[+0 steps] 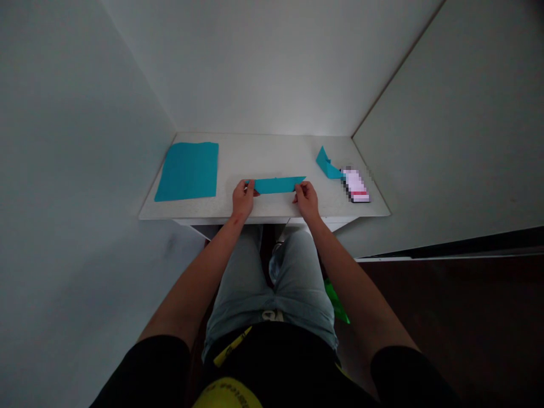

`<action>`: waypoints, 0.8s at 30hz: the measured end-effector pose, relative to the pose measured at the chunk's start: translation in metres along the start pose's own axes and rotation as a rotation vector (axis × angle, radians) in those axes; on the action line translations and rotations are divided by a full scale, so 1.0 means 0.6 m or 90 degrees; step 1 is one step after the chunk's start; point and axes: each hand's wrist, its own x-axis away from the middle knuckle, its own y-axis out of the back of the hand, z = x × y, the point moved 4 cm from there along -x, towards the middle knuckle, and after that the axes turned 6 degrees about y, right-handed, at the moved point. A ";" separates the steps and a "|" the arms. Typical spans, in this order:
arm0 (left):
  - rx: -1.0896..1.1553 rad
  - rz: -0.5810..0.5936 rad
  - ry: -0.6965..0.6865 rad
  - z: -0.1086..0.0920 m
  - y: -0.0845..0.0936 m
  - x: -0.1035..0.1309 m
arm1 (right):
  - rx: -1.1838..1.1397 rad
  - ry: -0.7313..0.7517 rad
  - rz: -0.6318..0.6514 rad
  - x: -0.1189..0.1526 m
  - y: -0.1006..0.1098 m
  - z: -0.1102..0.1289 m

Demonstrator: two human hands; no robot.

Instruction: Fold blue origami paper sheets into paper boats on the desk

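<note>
A long, narrow strip of folded blue paper (pixel 276 185) lies level between my two hands, over the middle of the white table. My left hand (pixel 243 197) pinches its left end, thumb on top. At the other end, my right hand (pixel 306 198) grips the lower right corner between thumb and fingers. The strip's right end comes to a slanted point that sticks out above my right hand. Both hands are near the table's front edge.
Flat blue sheets or a sheet (pixel 187 171) rest at the table's left. A folded blue paper shape (pixel 326 164) stands at the right, touching or overlapping a phone (pixel 356 185) with a blurred screen. Walls enclose the white table (pixel 267 148) at the back and sides.
</note>
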 end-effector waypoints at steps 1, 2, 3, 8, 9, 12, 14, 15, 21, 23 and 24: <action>-0.005 -0.009 -0.002 0.000 0.000 0.000 | -0.007 0.002 -0.001 0.000 -0.001 -0.001; -0.016 -0.019 -0.005 0.000 0.001 0.001 | -0.012 0.003 0.000 0.000 -0.001 -0.002; -0.034 -0.031 -0.012 -0.001 0.002 0.003 | -0.012 0.002 0.000 0.001 -0.002 -0.003; -0.246 -0.153 -0.178 -0.027 0.010 0.037 | 0.070 0.010 0.002 0.007 -0.002 -0.002; -0.308 -0.144 -0.227 -0.034 0.007 0.046 | 0.098 0.022 0.007 0.008 -0.002 -0.001; -0.436 0.024 -0.332 -0.039 -0.013 0.067 | 0.177 0.051 0.026 0.008 -0.002 0.002; -0.466 0.149 -0.354 -0.033 -0.025 0.070 | 0.225 0.067 0.007 0.008 0.000 0.004; -0.479 0.189 -0.353 -0.029 -0.029 0.069 | 0.252 0.081 -0.014 0.010 0.002 0.007; -0.614 0.303 -0.354 -0.010 -0.045 0.066 | 0.514 0.241 0.118 0.051 -0.031 0.049; -0.641 0.336 -0.369 -0.010 -0.043 0.069 | 0.574 0.291 0.280 0.070 -0.052 0.056; -0.651 0.352 -0.372 -0.010 -0.040 0.069 | 0.592 0.306 0.345 0.077 -0.057 0.057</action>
